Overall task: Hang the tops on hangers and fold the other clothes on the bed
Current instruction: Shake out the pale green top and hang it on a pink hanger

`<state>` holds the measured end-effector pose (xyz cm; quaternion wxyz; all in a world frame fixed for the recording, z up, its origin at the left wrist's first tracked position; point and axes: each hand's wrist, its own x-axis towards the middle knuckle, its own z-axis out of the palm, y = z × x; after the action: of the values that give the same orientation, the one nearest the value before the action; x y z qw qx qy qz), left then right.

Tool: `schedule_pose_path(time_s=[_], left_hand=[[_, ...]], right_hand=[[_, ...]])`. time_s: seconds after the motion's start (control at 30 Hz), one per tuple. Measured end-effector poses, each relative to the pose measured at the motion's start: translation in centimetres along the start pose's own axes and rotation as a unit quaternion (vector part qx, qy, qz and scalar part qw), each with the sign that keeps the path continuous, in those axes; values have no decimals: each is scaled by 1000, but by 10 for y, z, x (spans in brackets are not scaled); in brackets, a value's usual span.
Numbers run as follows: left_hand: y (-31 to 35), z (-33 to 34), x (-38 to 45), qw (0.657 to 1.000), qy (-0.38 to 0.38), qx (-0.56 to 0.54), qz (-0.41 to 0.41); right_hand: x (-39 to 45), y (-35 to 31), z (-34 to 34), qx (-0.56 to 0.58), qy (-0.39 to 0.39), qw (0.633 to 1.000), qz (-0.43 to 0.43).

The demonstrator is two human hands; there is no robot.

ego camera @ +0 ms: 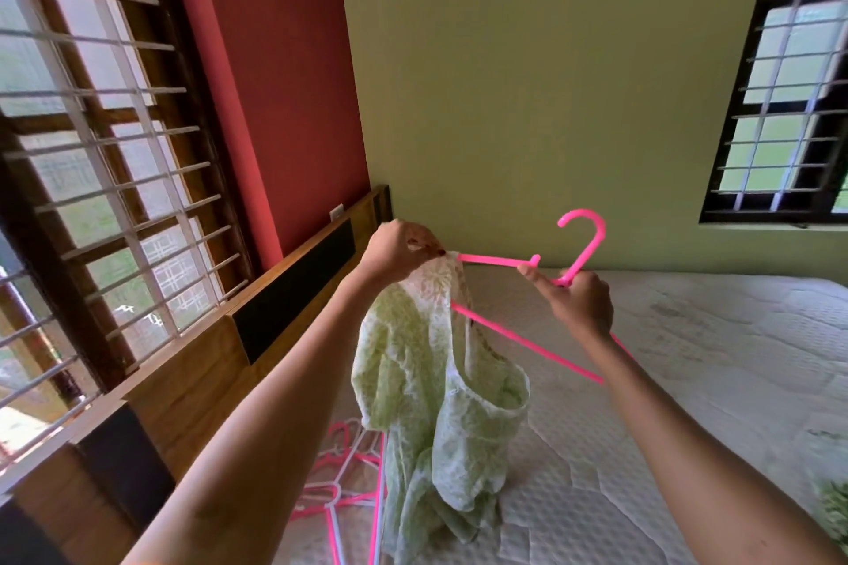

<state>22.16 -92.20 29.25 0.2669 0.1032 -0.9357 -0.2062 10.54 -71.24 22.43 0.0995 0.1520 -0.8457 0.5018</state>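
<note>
A pale green printed top (431, 385) hangs in the air over the bed, its upper edge bunched at one end of a pink hanger (527, 289) and the rest drooping down until its lower folds rest on the mattress (688, 358). The left hand (397, 250) pinches that upper edge of the fabric between curled fingertips, right where the hanger's arm disappears into the cloth. The right hand (580, 305) is off to the right of it and slightly lower, fingers wrapped round the hanger's neck just below the hook — the index finger stretches out along the upper bar. The hook curves up above the right hand, and the lower bar runs slantwise beneath it, from the fabric toward the right forearm.

Below the left forearm, a loose pile of pink and white hangers (348, 486) lies on the mattress beside the wooden headboard (293, 289). Past the right arm, at the frame's edge, a bit of green patterned cloth (833, 505) shows — too blurred to identify.
</note>
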Motion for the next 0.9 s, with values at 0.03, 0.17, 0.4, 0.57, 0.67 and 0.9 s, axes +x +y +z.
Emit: schedule_pose_path(time_s=[0.03,0.17,0.4,0.57,0.67,0.9], left_hand=[[2,2,2,1000,-1,27,2],[18,14,8,1000,-8,27,-4],[40,37,10,999,-2,42,13],[37,32,18,998,-5,60,-20],[33,20,25,996,29,66,-49],[50,4,37,995,43,77,-46]], right_hand=[[0,-2,-1,-1,-11,1000,-5],[0,-18,3,-1,-53,998,-27],[14,-47,18,-15,-100,993,-53],[7,-51,33,48,48,990,-127],[-20,-34,45,24,254,908,-331],[-53,39,104,-119,-248,948,-161]])
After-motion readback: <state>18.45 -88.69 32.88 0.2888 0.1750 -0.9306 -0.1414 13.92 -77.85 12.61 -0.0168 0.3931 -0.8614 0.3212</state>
